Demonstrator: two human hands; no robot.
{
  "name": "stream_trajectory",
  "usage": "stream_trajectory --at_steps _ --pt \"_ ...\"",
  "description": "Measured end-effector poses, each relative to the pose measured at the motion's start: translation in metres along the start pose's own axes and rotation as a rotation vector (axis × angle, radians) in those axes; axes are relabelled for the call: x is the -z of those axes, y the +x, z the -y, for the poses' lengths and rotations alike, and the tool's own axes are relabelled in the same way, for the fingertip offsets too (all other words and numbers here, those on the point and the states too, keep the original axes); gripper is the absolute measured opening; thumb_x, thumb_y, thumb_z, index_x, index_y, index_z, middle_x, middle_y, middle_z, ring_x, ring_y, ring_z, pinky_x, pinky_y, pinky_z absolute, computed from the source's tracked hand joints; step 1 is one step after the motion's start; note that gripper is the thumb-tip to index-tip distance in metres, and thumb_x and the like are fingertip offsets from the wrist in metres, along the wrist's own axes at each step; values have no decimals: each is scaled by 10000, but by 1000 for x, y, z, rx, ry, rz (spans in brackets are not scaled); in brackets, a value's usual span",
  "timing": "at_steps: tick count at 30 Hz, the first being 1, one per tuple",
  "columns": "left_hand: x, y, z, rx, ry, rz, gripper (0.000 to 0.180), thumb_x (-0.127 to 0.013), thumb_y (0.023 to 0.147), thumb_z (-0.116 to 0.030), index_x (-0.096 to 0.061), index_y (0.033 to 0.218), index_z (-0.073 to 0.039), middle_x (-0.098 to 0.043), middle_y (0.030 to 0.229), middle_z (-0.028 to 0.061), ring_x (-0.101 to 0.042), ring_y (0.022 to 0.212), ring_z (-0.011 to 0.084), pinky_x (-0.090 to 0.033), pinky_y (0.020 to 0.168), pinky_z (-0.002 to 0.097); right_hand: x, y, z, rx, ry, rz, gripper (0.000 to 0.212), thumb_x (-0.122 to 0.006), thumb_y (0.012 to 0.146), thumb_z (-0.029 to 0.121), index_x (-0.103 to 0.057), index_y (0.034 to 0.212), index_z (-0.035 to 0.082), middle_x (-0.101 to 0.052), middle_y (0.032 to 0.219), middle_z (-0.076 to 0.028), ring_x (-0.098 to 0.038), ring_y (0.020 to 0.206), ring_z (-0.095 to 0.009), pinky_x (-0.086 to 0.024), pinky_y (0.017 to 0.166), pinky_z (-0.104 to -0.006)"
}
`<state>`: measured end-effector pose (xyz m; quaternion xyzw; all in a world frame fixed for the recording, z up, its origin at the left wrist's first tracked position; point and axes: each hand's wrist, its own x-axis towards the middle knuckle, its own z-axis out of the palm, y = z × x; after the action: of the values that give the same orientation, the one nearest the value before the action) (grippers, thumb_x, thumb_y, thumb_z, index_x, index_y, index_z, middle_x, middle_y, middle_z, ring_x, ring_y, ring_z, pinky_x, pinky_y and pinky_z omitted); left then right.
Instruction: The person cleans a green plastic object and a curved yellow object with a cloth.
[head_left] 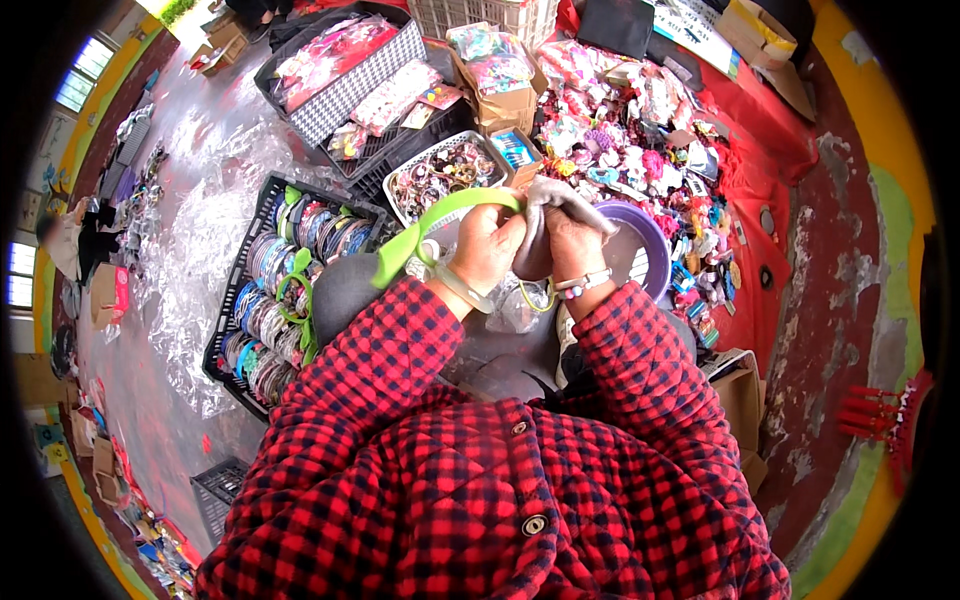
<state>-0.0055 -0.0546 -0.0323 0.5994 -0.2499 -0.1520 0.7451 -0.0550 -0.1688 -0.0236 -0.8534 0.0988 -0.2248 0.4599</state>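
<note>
My left hand [487, 248] is closed on a bright green headband [440, 212], whose wide free end curves out to the left. My right hand [577, 246] is closed on a soft grey cloth [537, 225]. The cloth is bunched between the two hands and touches the headband's end near my left fingertips. Fingers hide how the two meet. Below the hands, a clear plastic bag [515, 308] lies by my feet. Just beyond my right hand stands a round purple basin [655, 245].
On the left is a black crate [232, 318] packed with rows of headbands. A white basket [398, 207] of hair ties stands ahead, beside cardboard boxes [512, 108]. A large heap of hair accessories [640, 140] covers red sheeting [765, 200]. Crumpled clear plastic [190, 270] spreads across the floor.
</note>
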Motion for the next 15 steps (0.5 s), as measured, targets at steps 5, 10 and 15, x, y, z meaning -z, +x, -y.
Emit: stream_trajectory --at_steps 5,10,15 --pt "-6 2 -14 141 -177 74 157 -502 829 11 -539 981 10 -575 844 26 -531 744 74 -429 647 190 -3 -4 -22 113 106 -269 148 -488 813 76 -572 935 73 -577 827 -86 -580 729 -219 -460 595 -331" --pt "-5 5 -14 266 -435 93 148 -495 850 -30 -531 986 16 -570 901 50 -534 802 98 -430 714 225 2 2 -25 5 84 -281 147 -470 846 102 -599 882 42 -601 752 -87 -593 708 -191 -453 567 -301" --pt "2 9 -23 432 -770 -13 182 -446 886 -79 -499 1025 26 -577 959 139 -568 852 211 -463 758 315 24 19 -23 -478 724 -216 259 -445 823 146 -590 923 -44 -617 854 -74 -562 758 -180 -436 646 -299"
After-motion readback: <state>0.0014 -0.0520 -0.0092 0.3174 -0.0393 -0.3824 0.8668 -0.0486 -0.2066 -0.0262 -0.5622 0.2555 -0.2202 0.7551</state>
